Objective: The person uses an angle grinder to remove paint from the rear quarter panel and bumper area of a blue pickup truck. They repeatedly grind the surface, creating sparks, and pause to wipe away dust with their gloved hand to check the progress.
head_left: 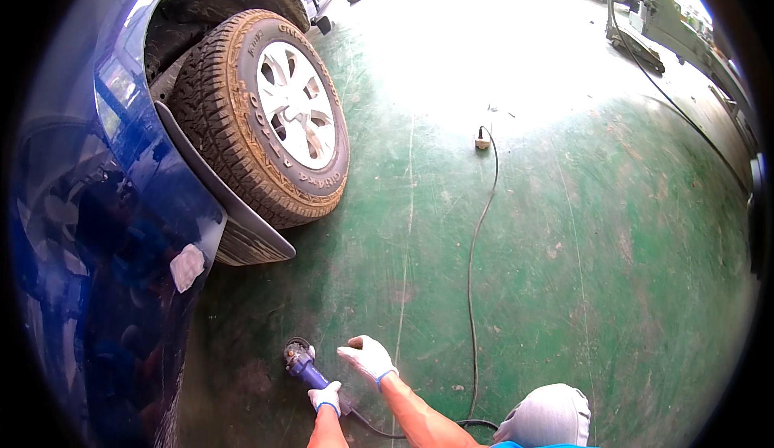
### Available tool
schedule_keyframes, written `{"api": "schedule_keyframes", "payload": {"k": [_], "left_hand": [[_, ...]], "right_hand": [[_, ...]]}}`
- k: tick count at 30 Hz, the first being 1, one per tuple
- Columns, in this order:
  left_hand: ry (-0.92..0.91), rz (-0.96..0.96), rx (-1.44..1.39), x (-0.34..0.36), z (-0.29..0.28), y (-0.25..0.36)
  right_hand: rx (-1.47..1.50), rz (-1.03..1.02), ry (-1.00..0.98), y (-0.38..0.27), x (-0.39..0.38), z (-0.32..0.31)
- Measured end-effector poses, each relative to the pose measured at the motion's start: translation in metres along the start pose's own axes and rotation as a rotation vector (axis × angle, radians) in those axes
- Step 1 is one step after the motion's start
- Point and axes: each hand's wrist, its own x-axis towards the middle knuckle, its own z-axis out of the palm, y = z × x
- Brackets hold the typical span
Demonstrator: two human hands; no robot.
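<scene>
My left hand point(325, 398), in a white glove with a blue cuff, is closed round the body of a blue angle grinder point(310, 374). The round head of the grinder points away from me, toward the blue car. Just right of the tool is my gloved right hand point(367, 357), apart from it, with the fingers loosely spread and nothing visible in them. A black cord point(472, 287) runs from the rear of the grinder across the floor. On the left, the car's blue body panel point(137, 319) carries a pale bare patch point(187, 268) near the wheel arch.
A muddy tyre with a silver wheel point(297, 109) sits turned outward in the arch, above a dark mud flap point(242, 234). The cord ends at a small socket block point(482, 143) on the green floor point(524, 230). Lift equipment point(661, 20) stands far right. My grey-clad knee point(548, 417) is lower right.
</scene>
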Motion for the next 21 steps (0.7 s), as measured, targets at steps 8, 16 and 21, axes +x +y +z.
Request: {"api": "schedule_keyframes", "payload": {"k": [8,16,21], "left_hand": [[0.006,0.007,-0.006,0.000,-0.001,0.001],[0.027,-0.010,-0.007,-0.014,0.002,0.013],[0.042,-0.009,0.027,-0.011,0.002,0.015]], "right_hand": [[-0.012,-0.024,0.017,-0.001,-0.003,0.002],[0.002,0.017,0.002,0.000,-0.002,0.001],[0.009,0.028,-0.019,-0.009,-0.004,-0.005]]}}
